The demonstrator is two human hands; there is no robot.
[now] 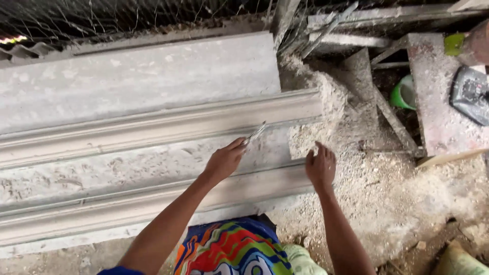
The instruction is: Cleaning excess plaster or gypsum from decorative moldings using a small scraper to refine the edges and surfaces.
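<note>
My left hand (224, 162) grips a thin metal scraping tool (256, 133) whose tip rests against the upper plaster moulding strip (153, 127) near its right end. My right hand (321, 165) lies with fingers apart on the end of the lower moulding strip (153, 201), holding nothing. Both long grey-white mouldings run left to right across a dusty slab (127, 81). My knee in bright multicoloured shorts (229, 249) shows at the bottom.
Plaster dust and rubble (377, 193) cover the ground to the right. A dusty wooden bench (438, 102) stands at the right with a dark object (471, 94) on it and a green bucket (403, 94) under it. Wire mesh (102, 15) runs along the top.
</note>
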